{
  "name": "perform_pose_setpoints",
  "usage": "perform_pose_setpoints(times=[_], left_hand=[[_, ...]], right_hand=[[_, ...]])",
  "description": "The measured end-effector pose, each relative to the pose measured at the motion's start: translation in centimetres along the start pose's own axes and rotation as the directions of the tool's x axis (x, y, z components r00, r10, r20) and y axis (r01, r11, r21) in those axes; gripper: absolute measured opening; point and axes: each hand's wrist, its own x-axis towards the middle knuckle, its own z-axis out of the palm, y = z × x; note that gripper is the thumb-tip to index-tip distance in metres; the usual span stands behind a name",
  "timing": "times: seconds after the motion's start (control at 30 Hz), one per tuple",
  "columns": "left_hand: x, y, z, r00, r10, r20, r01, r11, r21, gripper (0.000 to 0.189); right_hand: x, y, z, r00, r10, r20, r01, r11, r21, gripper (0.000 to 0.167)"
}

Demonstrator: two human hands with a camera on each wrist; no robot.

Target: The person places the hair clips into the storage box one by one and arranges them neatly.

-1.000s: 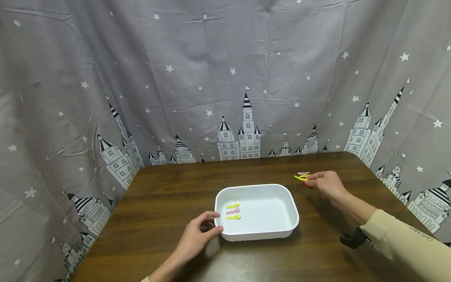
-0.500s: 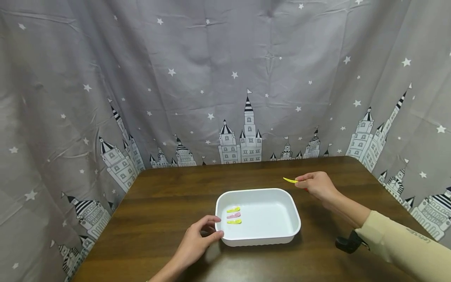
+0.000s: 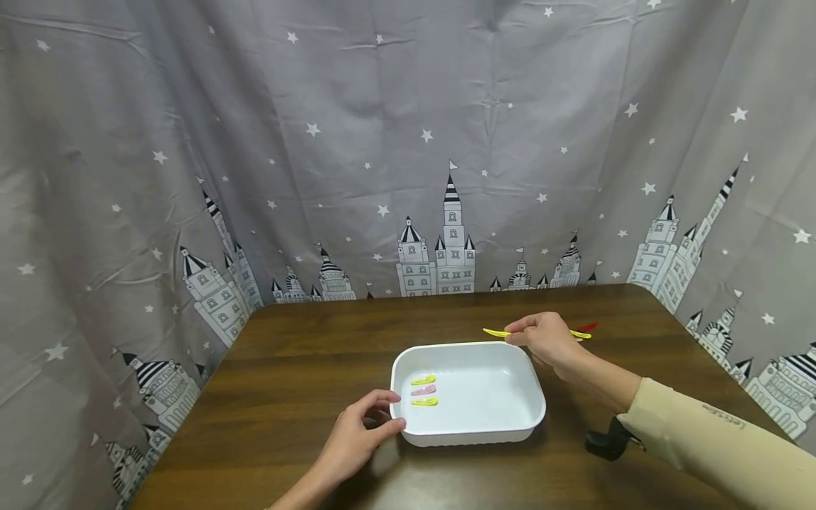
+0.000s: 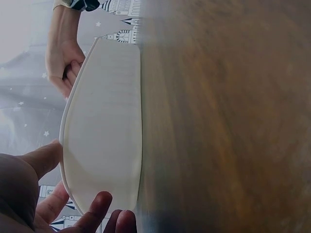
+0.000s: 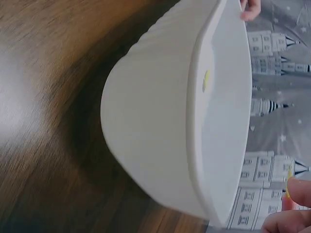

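Note:
My right hand (image 3: 543, 341) pinches a yellow snap hair clip (image 3: 494, 332) by one end, above the back right corner of a white plastic tray (image 3: 472, 428). In the right wrist view, only the fingertips and a sliver of the yellow clip show. My left hand (image 3: 357, 433) holds the tray's left front corner, thumb and fingers spread around the rim. Inside the tray, along its left side, lie a yellow clip (image 3: 423, 380), a pink clip (image 3: 423, 389) and another yellow clip (image 3: 424, 401) in a column.
Behind the right wrist, on the brown wooden table (image 3: 306, 354), lie another yellow clip (image 3: 581, 334) and a red clip (image 3: 588, 326), partly hidden. A grey curtain (image 3: 344, 163) printed with castles and stars hangs at the table's back edge.
My right hand has picked the yellow clip up from the pile at the right and carried it left toward the tray. The left hand stays at the tray's corner.

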Motion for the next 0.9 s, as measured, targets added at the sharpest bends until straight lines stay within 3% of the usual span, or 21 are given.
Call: perform_pose_setpoints(times=[0.9], left_hand=[[0.0, 0.0, 0.0, 1.0, -0.002, 0.002, 0.002, 1.0, 0.007, 0.033]], right_hand=[[-0.5, -1.0, 7.4, 0.997, 0.032, 0.067, -0.032, 0.999, -0.01, 0.014]])
